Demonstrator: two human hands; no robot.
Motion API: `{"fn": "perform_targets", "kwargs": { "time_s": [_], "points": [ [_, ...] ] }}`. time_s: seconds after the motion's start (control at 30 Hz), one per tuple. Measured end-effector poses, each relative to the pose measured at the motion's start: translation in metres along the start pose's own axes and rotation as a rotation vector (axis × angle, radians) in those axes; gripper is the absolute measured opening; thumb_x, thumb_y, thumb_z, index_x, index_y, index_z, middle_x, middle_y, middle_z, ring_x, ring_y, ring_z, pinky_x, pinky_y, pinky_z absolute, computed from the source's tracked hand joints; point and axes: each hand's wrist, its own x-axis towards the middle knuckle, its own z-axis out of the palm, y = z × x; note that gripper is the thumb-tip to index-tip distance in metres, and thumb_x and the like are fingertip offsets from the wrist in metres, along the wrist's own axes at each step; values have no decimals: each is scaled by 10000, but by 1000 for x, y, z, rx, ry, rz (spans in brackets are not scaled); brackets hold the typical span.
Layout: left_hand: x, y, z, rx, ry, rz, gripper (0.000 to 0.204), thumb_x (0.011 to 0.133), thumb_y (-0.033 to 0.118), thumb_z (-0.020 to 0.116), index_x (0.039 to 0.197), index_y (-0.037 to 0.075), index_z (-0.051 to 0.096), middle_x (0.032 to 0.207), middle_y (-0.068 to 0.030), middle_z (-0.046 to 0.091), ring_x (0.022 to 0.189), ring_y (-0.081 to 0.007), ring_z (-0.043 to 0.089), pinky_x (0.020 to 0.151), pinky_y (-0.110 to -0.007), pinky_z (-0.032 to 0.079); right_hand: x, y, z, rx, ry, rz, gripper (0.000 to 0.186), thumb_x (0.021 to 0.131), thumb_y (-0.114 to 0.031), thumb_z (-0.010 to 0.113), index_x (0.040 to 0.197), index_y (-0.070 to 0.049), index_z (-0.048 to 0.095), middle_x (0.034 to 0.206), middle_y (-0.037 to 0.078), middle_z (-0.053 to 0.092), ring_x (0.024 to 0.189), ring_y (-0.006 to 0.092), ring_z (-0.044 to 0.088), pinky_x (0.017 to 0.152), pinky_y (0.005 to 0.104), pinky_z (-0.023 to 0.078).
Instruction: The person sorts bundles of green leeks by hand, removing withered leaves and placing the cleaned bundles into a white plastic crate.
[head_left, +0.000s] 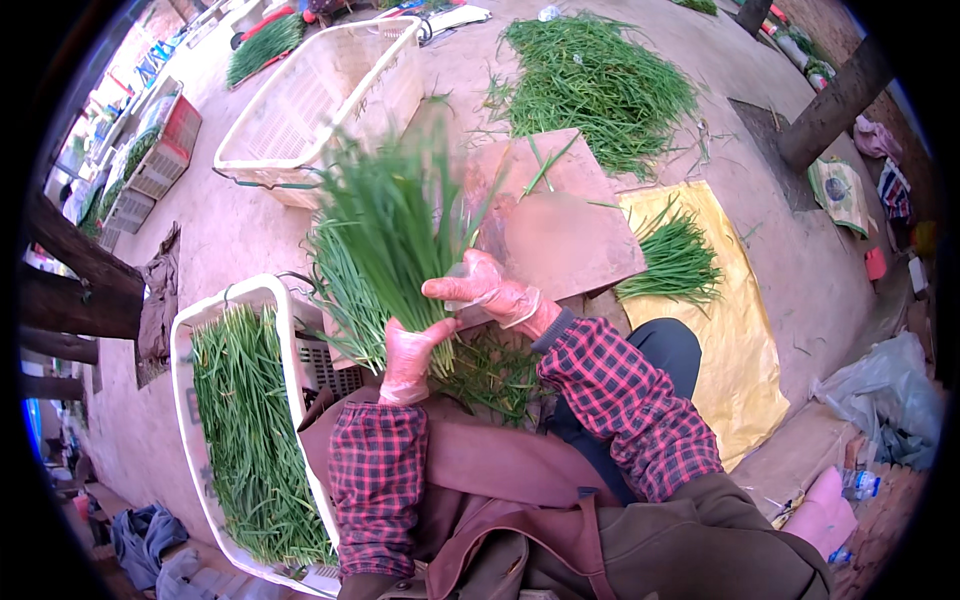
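My left hand (pixel 405 358), in a clear thin glove, is closed round the lower end of a bunch of garlic chives (pixel 390 225). The bunch stands upright with its leaf tips blurred. My right hand (pixel 482 288), gloved too, is beside the stems with its thumb and fingers apart, close to or touching them; whether it grips any is hidden. Behind the bunch lie more chives (pixel 345 285) at the left edge of a reddish board (pixel 575 215). A few loose stalks rest on that board. Trimmed leaves (pixel 490 380) litter the ground below my hands.
Left of me is a white crate (pixel 180 400) packed with chives. Beyond it stands another white crate (pixel 345 100). A large pile of chives (pixel 600 90) spreads on the ground ahead. At right, a small bundle (pixel 670 255) lies on a yellow sheet (pixel 735 350). Tree trunks (pixel 830 110) flank the area.
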Motion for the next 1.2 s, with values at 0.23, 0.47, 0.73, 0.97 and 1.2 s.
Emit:
{"fn": "perform_targets", "kwargs": {
  "time_s": [0.23, 0.47, 0.73, 0.97, 1.2],
  "points": [
    [40, 2, 57, 172, -110, 240, 389, 789, -82, 747, 1152, -1, 634, 1042, -38, 688, 966, -140, 643, 837, -301, 523, -5, -31, -6, -117, 279, -474, 558, 792, -153, 838, 1276, -37, 586, 1160, 55, 670, 1059, 145, 608, 931, 317, 493],
    [126, -75, 57, -250, -208, 133, 315, 872, -59, 653, 1173, 21, 602, 1036, -47, 671, 971, -136, 626, 829, -295, 522, -18, -16, -53, -340, 367, -456, 423, 795, -108, 829, 1166, -28, 641, 1042, 27, 704, 944, 107, 623, 833, 298, 517],
    [132, -100, 53, 341, -144, 193, 712, 831, 57, 748, 1451, 12, 404, 1206, -139, 651, 1074, -196, 621, 909, -340, 512, -7, 18, -58, -102, 543, -444, 323, 823, -117, 812, 1109, -31, 689, 984, 2, 706, 864, 89, 623, 756, 279, 522],
    [35, 16, 69, 324, -382, 128, 1143, 658, -16, 882, 1570, -17, 194, 1467, -146, 454, 1296, -203, 488, 1103, -328, 402, -31, 22, -24, 489, 524, -338, 374, 835, -89, 784, 1182, -14, 667, 1043, 32, 711, 901, 142, 662, 811, 315, 526],
    [-31, 20, 22, 487, -381, 6, 1223, 652, -45, 886, 1579, -32, 88, 1516, -141, 385, 1347, -195, 430, 1133, -325, 365, -61, 54, 34, 759, 388, -244, 423, 862, -59, 754, 1263, -34, 622, 1177, 52, 681, 1062, 178, 639, 965, 360, 503]
  ]
}}
